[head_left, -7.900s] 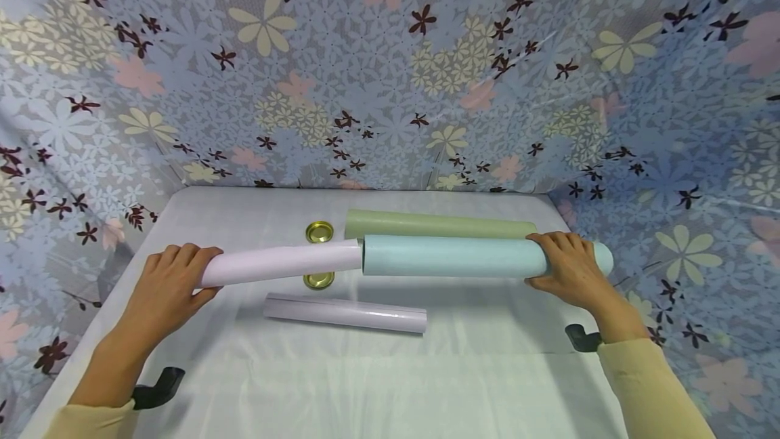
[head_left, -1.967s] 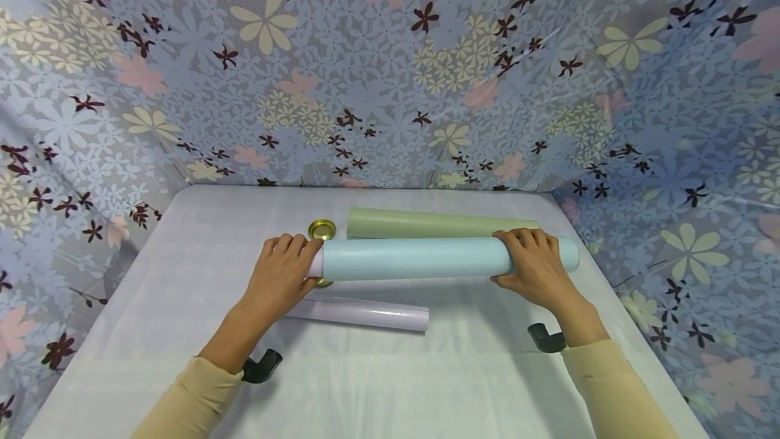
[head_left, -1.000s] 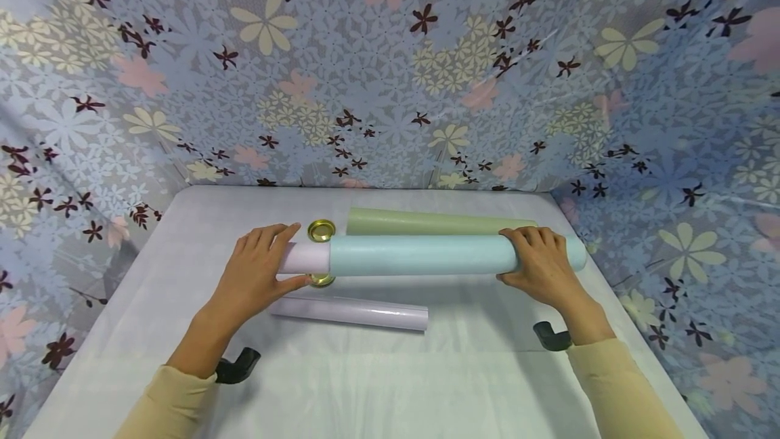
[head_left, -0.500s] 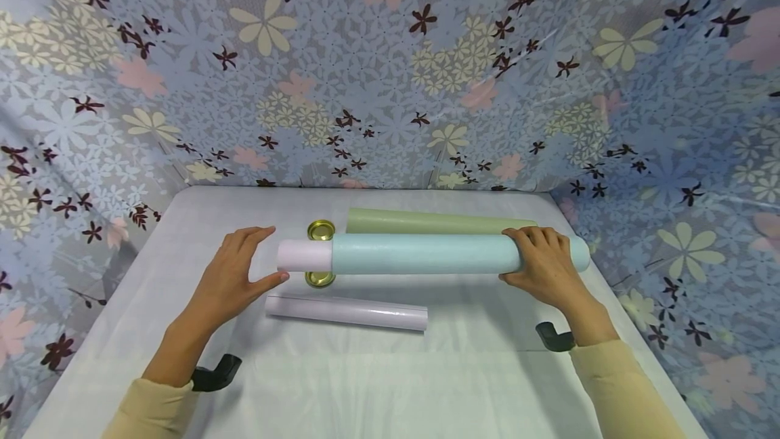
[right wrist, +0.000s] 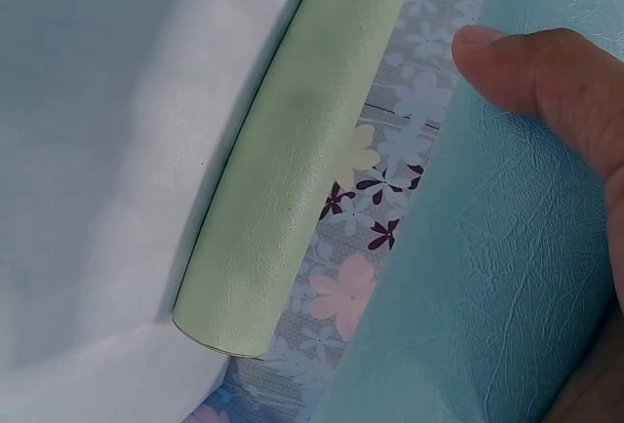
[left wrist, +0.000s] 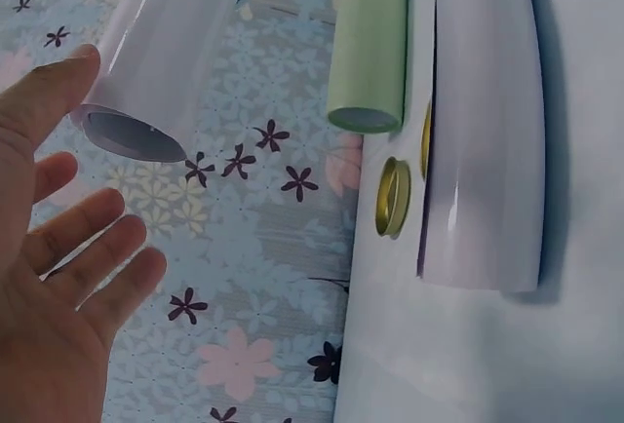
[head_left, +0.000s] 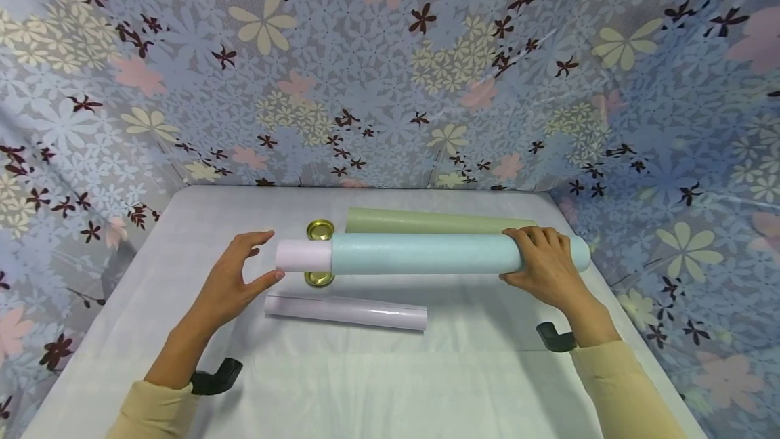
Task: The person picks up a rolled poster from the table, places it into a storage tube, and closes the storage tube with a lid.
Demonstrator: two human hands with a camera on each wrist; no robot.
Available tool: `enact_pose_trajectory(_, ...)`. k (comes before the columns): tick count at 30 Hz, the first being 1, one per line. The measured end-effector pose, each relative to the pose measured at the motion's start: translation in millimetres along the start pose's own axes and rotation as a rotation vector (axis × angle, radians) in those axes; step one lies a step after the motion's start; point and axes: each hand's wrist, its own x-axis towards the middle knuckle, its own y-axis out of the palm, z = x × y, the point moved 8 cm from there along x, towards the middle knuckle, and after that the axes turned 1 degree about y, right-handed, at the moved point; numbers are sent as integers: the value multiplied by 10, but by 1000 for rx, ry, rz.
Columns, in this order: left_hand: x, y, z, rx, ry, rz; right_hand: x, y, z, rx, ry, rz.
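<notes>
My right hand [head_left: 542, 266] grips a light blue tube [head_left: 426, 254] near its right end and holds it level above the table. A pale pink tube [head_left: 305, 256] sticks a short way out of the blue tube's left end; the rest of it is hidden inside. My left hand [head_left: 228, 283] is spread beside that protruding end, fingers parted. In the left wrist view, the thumb tip is right at the rim of the pink tube [left wrist: 166, 53], whose hollow end shows. In the right wrist view, the thumb lies over the wrinkled blue surface [right wrist: 487, 248].
A green tube [head_left: 439, 221] lies at the back of the white table [head_left: 390, 391]. Nearer me lies a shiny lilac tube [head_left: 347, 312]. Two gold lids, one farther back [head_left: 319, 230] and one nearer lid [head_left: 319, 279], sit left of centre. Floral cloth [head_left: 390, 87] hangs behind.
The pink tube has gone from outside the blue tube to mostly inside it. My left hand has let go of it and drawn back left; my right hand still grips the blue tube.
</notes>
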Motion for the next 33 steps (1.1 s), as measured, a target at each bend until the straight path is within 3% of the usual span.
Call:
enact_pose_trajectory(7, -9, 82, 93, -180, -66, 33, -3, -9, 10, 9, -1, 7)
enact_pose_trajectory(12, -7, 102, 91, -294, -64, 28, -9, -18, 19, 13, -10, 1)
enact_pose_trajectory(33, -12, 172, 105, -465, -56, 45, -20, -12, 30, 6, -21, -12)
